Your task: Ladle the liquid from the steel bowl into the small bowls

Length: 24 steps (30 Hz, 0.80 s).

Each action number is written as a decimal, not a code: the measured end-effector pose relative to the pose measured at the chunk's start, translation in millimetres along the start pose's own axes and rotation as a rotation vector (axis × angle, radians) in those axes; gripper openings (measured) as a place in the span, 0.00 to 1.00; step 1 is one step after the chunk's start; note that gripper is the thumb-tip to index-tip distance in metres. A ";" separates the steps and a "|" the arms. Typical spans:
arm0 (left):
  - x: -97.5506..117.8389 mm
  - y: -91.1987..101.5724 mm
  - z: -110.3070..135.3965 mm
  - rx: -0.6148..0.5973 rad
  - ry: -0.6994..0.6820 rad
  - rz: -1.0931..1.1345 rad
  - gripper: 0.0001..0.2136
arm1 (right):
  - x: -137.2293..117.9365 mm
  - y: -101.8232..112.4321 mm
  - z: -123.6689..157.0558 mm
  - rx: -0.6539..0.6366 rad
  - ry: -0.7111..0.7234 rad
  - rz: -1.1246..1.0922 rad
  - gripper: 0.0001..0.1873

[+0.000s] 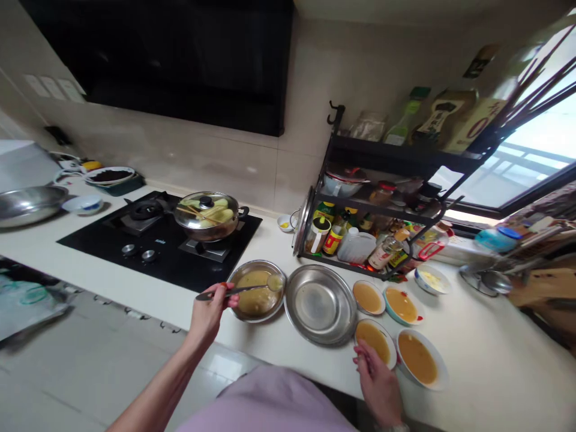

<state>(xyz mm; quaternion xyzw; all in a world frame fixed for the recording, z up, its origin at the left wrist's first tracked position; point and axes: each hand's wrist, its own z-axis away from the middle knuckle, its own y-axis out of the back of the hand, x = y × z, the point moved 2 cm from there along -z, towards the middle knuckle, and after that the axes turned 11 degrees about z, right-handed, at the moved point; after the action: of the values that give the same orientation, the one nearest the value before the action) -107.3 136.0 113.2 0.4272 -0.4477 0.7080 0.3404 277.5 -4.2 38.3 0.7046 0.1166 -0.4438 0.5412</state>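
My left hand (208, 313) is closed around the handle of a metal ladle (252, 287). The ladle's cup, full of yellow-brown liquid, hangs over the right rim of a steel bowl (256, 292) holding the same liquid. My right hand (378, 380) rests on the counter edge, fingers touching the near rim of a small white bowl (375, 341) filled with the liquid; whether it grips the rim is unclear. An empty steel basin (320, 304) sits between the two hands. Three other filled small bowls (418, 357) (368, 296) (401, 305) stand beside it.
A lidded pot (208, 215) with chopsticks under the lid sits on the black hob (157, 237). A black rack (382, 204) of bottles and jars stands against the wall. A steel wok (27, 204) and dishes lie far left. A window (526, 162) is at right.
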 end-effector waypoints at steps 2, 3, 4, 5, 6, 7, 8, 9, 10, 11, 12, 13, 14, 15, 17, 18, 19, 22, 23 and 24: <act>-2.4 -10.9 5.7 -0.063 0.008 -0.008 0.16 | 3.8 -10.0 4.1 -0.019 -0.122 -0.078 0.25; -4.6 -16.4 8.9 -0.093 0.012 -0.018 0.17 | 5.5 -16.3 6.6 -0.027 -0.190 -0.128 0.26; -7.6 -21.7 12.4 -0.121 0.016 -0.032 0.17 | 7.0 -23.3 9.2 -0.035 -0.261 -0.183 0.28; -11.3 -26.9 16.0 -0.152 0.020 -0.046 0.17 | 8.0 -30.7 11.9 -0.047 -0.336 -0.241 0.29; -15.8 -31.8 19.8 -0.185 0.022 -0.062 0.18 | 8.4 -38.3 14.5 -0.068 -0.408 -0.304 0.30; -20.7 -36.5 23.7 -0.223 0.021 -0.079 0.18 | 7.8 -45.9 16.8 -0.096 -0.472 -0.372 0.31; -26.0 -40.8 27.7 -0.267 0.015 -0.097 0.18 | 6.4 -53.0 18.6 -0.126 -0.523 -0.444 0.33; -31.2 -44.6 31.8 -0.314 0.003 -0.118 0.18 | 4.2 -59.2 19.7 -0.152 -0.556 -0.518 0.34; -36.0 -47.9 35.7 -0.362 -0.017 -0.145 0.17 | 1.4 -64.4 20.0 -0.170 -0.573 -0.589 0.36; -40.1 -50.8 39.7 -0.417 -0.053 -0.183 0.17 | -1.5 -68.5 19.6 -0.182 -0.573 -0.653 0.38; -43.0 -53.3 43.6 -0.483 -0.112 -0.236 0.16 | -4.4 -71.6 18.5 -0.188 -0.562 -0.701 0.39; -44.7 -55.4 47.7 -0.563 -0.194 -0.300 0.15 | -6.7 -73.8 17.2 -0.187 -0.551 -0.731 0.39; -45.4 -57.2 51.9 -0.653 -0.293 -0.369 0.13 | -8.5 -75.4 15.6 -0.184 -0.541 -0.747 0.38; -45.3 -58.3 56.0 -0.745 -0.401 -0.435 0.12 | -9.6 -76.7 14.0 -0.180 -0.535 -0.754 0.37; -43.8 -58.1 62.7 -0.891 -0.590 -0.534 0.10 | -10.2 -78.3 11.2 -0.165 -0.526 -0.756 0.36; -42.8 -56.8 64.6 -0.928 -0.651 -0.559 0.10 | -9.9 -78.9 10.0 -0.158 -0.523 -0.755 0.35; -41.5 -54.7 65.3 -0.936 -0.686 -0.565 0.09 | -9.6 -79.5 9.0 -0.152 -0.519 -0.755 0.34; -35.6 -44.5 59.3 -0.800 -0.637 -0.481 0.10 | -9.0 -81.5 7.0 -0.133 -0.509 -0.766 0.31; -33.1 -39.8 54.9 -0.709 -0.573 -0.431 0.10 | -9.2 -82.2 6.8 -0.126 -0.511 -0.774 0.31; -30.5 -34.4 49.7 -0.605 -0.495 -0.379 0.12 | -9.7 -82.9 6.8 -0.116 -0.514 -0.784 0.31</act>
<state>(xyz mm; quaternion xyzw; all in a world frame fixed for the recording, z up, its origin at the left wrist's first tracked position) -50.4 99.7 109.0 0.5399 -0.6168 0.3459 0.4566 215.1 25.1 -9.2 0.4434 0.2608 -0.7675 0.3825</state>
